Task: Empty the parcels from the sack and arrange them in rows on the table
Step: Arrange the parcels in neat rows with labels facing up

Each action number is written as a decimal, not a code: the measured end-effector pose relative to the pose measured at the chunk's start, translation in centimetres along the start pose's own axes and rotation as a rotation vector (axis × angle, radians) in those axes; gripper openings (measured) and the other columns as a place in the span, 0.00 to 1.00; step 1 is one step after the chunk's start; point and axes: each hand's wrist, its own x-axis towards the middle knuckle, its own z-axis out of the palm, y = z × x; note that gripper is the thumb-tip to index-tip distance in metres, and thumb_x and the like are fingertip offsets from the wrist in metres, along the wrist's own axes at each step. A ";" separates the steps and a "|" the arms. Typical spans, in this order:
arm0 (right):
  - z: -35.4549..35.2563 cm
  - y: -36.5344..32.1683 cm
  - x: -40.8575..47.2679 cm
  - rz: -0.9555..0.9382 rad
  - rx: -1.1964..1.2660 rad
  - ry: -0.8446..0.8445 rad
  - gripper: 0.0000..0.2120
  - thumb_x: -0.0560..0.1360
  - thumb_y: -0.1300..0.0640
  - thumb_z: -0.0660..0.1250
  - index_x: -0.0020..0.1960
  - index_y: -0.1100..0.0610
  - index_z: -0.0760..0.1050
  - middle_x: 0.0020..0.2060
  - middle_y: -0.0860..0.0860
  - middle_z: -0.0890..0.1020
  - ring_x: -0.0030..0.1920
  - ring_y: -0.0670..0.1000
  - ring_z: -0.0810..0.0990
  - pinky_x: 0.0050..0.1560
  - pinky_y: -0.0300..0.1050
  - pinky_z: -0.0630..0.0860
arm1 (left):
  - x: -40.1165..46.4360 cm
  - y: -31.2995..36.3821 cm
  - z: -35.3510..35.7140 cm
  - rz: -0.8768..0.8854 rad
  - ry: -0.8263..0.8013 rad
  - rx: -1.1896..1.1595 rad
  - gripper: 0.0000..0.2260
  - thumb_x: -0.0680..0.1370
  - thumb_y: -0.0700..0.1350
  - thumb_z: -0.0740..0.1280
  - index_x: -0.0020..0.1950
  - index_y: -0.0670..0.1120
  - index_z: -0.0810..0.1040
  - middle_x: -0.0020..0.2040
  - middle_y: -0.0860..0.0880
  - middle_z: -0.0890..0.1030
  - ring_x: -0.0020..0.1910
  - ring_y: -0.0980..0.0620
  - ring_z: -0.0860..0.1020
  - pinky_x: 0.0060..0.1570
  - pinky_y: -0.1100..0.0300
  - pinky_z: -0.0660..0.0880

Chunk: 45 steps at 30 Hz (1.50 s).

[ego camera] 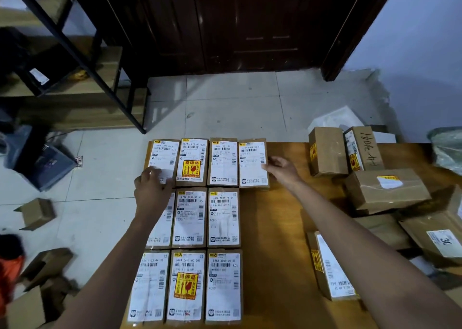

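Observation:
Labelled cardboard parcels lie flat in rows on the wooden table. The far row holds several; its leftmost parcel has my left hand resting on its near end, fingers spread. My right hand touches the right edge of that row's rightmost parcel with straight fingers. The middle row and near row hold three parcels each; my left forearm covers part of the middle row's left one. A green-grey sack sits at the table's far right edge.
Loose parcels are heaped on the table's right side: two upright boxes, a larger box, one on its side. Empty cartons litter the tiled floor at left. A black metal shelf frame and a dark door stand beyond.

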 end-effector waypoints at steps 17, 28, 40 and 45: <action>-5.7 2.9 -9.1 -0.230 -0.501 0.192 0.23 0.73 0.43 0.70 0.64 0.51 0.74 0.56 0.44 0.79 0.54 0.46 0.79 0.48 0.40 0.76 | -6.5 7.2 1.2 0.266 0.064 -0.195 0.18 0.76 0.38 0.67 0.65 0.38 0.72 0.65 0.41 0.74 0.64 0.40 0.70 0.64 0.49 0.68; -10.2 9.2 -17.7 0.207 -1.177 0.182 0.31 0.74 0.36 0.62 0.70 0.52 0.64 0.61 0.53 0.76 0.59 0.55 0.77 0.44 0.45 0.71 | -19.4 16.6 10.3 0.424 -0.613 -0.312 0.16 0.77 0.44 0.64 0.64 0.42 0.71 0.63 0.45 0.71 0.58 0.46 0.76 0.57 0.58 0.72; -7.8 11.5 -19.9 0.292 -1.157 0.204 0.47 0.67 0.31 0.67 0.74 0.56 0.53 0.58 0.57 0.76 0.55 0.56 0.79 0.41 0.45 0.69 | -23.0 15.9 11.7 0.294 -0.781 -0.276 0.17 0.78 0.45 0.64 0.65 0.44 0.69 0.65 0.47 0.71 0.57 0.48 0.77 0.56 0.57 0.74; -7.0 9.5 -20.6 0.088 -1.098 0.240 0.46 0.62 0.30 0.69 0.70 0.53 0.59 0.55 0.54 0.77 0.52 0.55 0.79 0.41 0.44 0.70 | -20.5 15.3 8.5 0.237 -0.649 -0.362 0.16 0.77 0.43 0.65 0.63 0.43 0.71 0.62 0.45 0.75 0.56 0.48 0.77 0.53 0.58 0.73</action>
